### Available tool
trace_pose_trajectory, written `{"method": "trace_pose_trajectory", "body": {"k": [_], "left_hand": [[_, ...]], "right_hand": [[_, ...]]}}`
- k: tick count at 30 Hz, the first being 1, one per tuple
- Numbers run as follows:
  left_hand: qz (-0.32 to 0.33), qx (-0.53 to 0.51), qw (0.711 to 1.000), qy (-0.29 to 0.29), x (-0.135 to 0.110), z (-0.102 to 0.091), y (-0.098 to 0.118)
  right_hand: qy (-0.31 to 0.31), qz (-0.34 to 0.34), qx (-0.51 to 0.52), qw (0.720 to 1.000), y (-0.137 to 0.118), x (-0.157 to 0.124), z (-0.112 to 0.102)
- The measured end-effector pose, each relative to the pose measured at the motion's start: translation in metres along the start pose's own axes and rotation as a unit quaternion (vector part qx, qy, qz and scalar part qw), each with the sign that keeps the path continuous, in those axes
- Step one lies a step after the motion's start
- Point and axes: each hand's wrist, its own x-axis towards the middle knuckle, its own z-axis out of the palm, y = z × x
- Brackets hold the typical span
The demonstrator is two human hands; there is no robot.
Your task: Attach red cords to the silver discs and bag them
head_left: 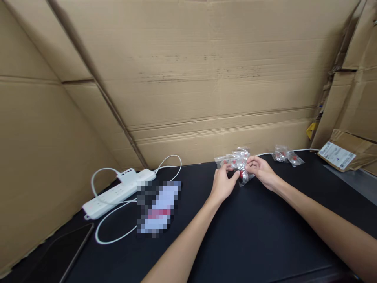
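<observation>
Both hands are at a cluster of small clear plastic bags (234, 160) near the back of the black table. One bag with a red and silver part (244, 177) lies between them. My left hand (224, 181) has its fingers curled at the left side of this bag, its thumb against the edge. From the right, my right hand (261, 171) pinches the bag's upper edge between thumb and fingers. The fingers partly cover the bags, and the exact kind of the parts inside cannot be made out.
More bagged red parts (280, 153) lie to the right, by a white cable. A cardboard package with a label (337, 154) is at far right. Leftward are a white power strip (118, 196), a blurred-out phone-like shape (160, 208) and a dark tablet (59, 255). Cardboard walls (191, 78) enclose the table.
</observation>
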Motion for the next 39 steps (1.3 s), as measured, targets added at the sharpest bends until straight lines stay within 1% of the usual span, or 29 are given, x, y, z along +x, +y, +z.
{"method": "trace_pose_trajectory", "body": {"k": [2,4,6,8,10,13,16,20,22,23,25,27,28,30,31,32,33,34,35,36,37,39], "left_hand": [[-0.066,-0.130,0.989,-0.005,0.001,0.000,0.004],[-0.115,-0.241,0.963,-0.025,0.000,-0.001,0.008],[-0.132,-0.311,0.938,-0.073,-0.002,-0.003,0.013],[-0.128,-0.340,0.926,-0.103,-0.005,-0.005,0.015],[-0.123,-0.335,0.928,-0.103,-0.006,-0.005,0.016],[-0.118,-0.331,0.932,-0.093,-0.007,-0.006,0.017],[-0.109,-0.342,0.928,-0.104,-0.007,-0.009,0.018],[-0.114,-0.363,0.918,-0.115,-0.007,-0.011,0.018],[-0.122,-0.372,0.913,-0.114,-0.006,-0.011,0.017],[-0.126,-0.374,0.912,-0.112,-0.006,-0.011,0.017],[-0.129,-0.374,0.912,-0.103,-0.005,-0.011,0.016],[-0.122,-0.376,0.915,-0.086,-0.005,-0.010,0.015],[-0.118,-0.380,0.914,-0.075,-0.004,-0.010,0.014],[-0.116,-0.395,0.909,-0.055,-0.004,-0.010,0.013],[-0.119,-0.403,0.907,-0.043,-0.003,-0.010,0.012],[-0.123,-0.406,0.905,-0.031,-0.002,-0.010,0.011],[-0.126,-0.404,0.906,-0.017,-0.002,-0.010,0.010],[-0.129,-0.395,0.910,0.000,-0.001,-0.009,0.008],[-0.130,-0.380,0.915,0.019,0.000,-0.009,0.007],[-0.131,-0.365,0.921,0.037,0.001,-0.009,0.005],[-0.130,-0.352,0.925,0.052,0.001,-0.009,0.004],[-0.126,-0.341,0.929,0.062,0.001,-0.008,0.003]], "right_hand": [[-0.014,-0.006,0.032,0.999,-0.008,-0.004,0.003],[-0.024,-0.019,0.034,0.999,-0.013,-0.004,0.005],[-0.030,-0.039,0.003,0.999,-0.015,-0.002,0.004],[-0.027,-0.080,-0.066,0.994,-0.014,0.000,0.002],[-0.016,-0.137,-0.162,0.977,-0.013,-0.001,-0.001],[-0.009,-0.211,-0.277,0.937,-0.013,-0.003,-0.003],[-0.002,-0.249,-0.330,0.911,-0.015,-0.005,-0.004],[0.010,-0.259,-0.354,0.899,-0.017,-0.006,-0.005],[0.012,-0.253,-0.355,0.900,-0.017,-0.005,-0.005],[0.021,-0.243,-0.346,0.906,-0.016,-0.004,-0.004],[0.049,-0.204,-0.293,0.933,-0.013,-0.002,-0.003],[0.080,-0.137,-0.195,0.968,-0.007,0.002,-0.003],[0.092,-0.098,-0.146,0.980,-0.004,0.004,-0.003],[0.115,-0.035,-0.086,0.989,0.001,0.006,-0.003],[0.130,-0.016,-0.075,0.989,0.003,0.007,-0.003],[0.147,-0.013,-0.077,0.986,0.003,0.007,-0.003],[0.163,-0.029,-0.091,0.982,0.002,0.005,-0.003],[0.174,-0.058,-0.115,0.976,-0.001,0.003,-0.001],[0.177,-0.097,-0.150,0.968,-0.005,0.000,0.001],[0.167,-0.143,-0.194,0.956,-0.009,-0.003,0.004],[0.143,-0.181,-0.238,0.943,-0.013,-0.007,0.008],[0.070,-0.222,-0.319,0.919,-0.018,-0.012,0.015]]}}
